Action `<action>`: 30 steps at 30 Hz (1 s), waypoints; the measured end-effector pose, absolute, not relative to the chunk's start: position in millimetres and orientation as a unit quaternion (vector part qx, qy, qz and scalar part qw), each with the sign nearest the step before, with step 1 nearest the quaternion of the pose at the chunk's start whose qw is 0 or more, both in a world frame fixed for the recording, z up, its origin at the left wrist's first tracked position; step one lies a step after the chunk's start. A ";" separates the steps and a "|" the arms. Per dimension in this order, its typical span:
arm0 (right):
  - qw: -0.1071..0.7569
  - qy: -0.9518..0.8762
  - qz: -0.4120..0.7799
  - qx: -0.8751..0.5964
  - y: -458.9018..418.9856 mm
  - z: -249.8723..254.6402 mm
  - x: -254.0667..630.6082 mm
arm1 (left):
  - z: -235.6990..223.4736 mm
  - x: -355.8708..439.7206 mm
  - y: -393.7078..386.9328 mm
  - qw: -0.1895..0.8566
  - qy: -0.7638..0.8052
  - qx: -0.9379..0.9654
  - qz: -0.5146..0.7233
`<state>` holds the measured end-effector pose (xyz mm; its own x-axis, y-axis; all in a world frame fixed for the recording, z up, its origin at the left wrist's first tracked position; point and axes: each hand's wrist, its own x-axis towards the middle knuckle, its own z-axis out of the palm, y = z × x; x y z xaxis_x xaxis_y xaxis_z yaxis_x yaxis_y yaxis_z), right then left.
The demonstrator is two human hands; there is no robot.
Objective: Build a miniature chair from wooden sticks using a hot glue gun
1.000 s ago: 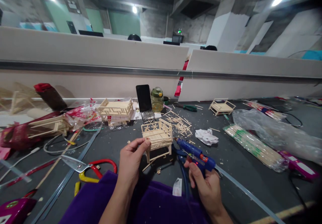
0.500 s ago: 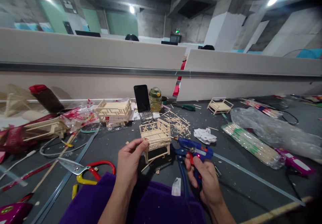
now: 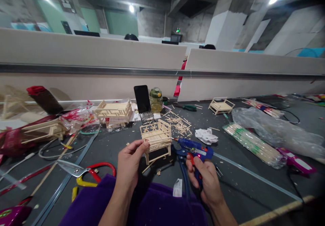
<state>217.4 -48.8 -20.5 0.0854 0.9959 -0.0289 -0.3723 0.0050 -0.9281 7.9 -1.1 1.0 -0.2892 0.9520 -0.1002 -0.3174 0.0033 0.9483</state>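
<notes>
My left hand (image 3: 132,160) pinches the front left corner of a small wooden stick bench (image 3: 156,138), which has a railed back with star-shaped pieces and slim legs. Wrapped around the handle of a blue hot glue gun (image 3: 194,148) is my right hand (image 3: 205,177); a red light glows on the gun. Its nozzle points left and lies at the bench's right side; whether it touches the wood I cannot tell. A clear glue stick (image 3: 256,176) trails from the gun's rear. Just below the gun lie blue-handled pliers (image 3: 183,168), partly hidden.
Red-and-yellow scissors (image 3: 83,172) lie to the left. Behind the bench are a propped phone (image 3: 142,99), a bottle (image 3: 156,100) and scattered stick pieces (image 3: 180,124). Other stick models (image 3: 113,111) stand farther back. Bagged sticks (image 3: 254,144) and crumpled paper (image 3: 206,136) lie right.
The whole view has shifted slightly. The glue gun has moved very slightly left against the bench; both hands keep their grip.
</notes>
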 end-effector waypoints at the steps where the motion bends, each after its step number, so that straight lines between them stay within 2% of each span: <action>1: 0.605 -0.369 0.566 -0.421 -49.0 -20.4 217.4 | 0.9 7.9 -1.1 0.503 0.498 0.319 0.631; 30: 0.605 -0.364 0.555 -0.440 -46.9 -17.6 214.2 | 5.1 9.9 -1.9 0.500 0.500 0.320 0.631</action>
<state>214.2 -46.9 -17.6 0.1191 0.9917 -0.0479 -0.3510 -0.0031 -0.9364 9.9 -1.9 5.1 -0.2948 0.9507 -0.0960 -0.3111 -0.0006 0.9504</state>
